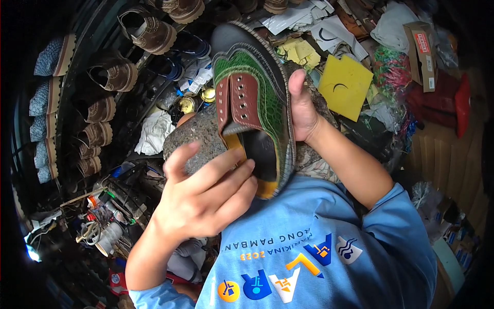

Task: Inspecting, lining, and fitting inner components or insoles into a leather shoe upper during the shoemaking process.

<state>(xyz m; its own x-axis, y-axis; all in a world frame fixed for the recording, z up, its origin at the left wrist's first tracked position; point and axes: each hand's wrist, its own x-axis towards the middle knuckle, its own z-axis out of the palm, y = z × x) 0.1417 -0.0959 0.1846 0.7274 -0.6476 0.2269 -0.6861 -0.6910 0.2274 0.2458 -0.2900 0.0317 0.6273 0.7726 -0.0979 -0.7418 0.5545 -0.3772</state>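
A shoe without laces is tilted up in front of my chest, its toe pointing away. It has a black toe, green scaly-textured panels, a reddish-brown eyelet part, yellow lining and pale stitching round its sole edge. Along the shoe's right side, my right hand grips it, thumb up by the edge and the other fingers hidden behind. My left hand lies at the shoe's opening with fingertips at its left rim. Its fingers are partly bent and its thumb stands apart. Behind the shoe is a grey stone block.
Brown shoes and blue textured ones stand in rows on the left. Small open tins lie beyond the stone. Yellow sheets, tangled threads and a narrow box are on the right. Tools and clutter fill the near left.
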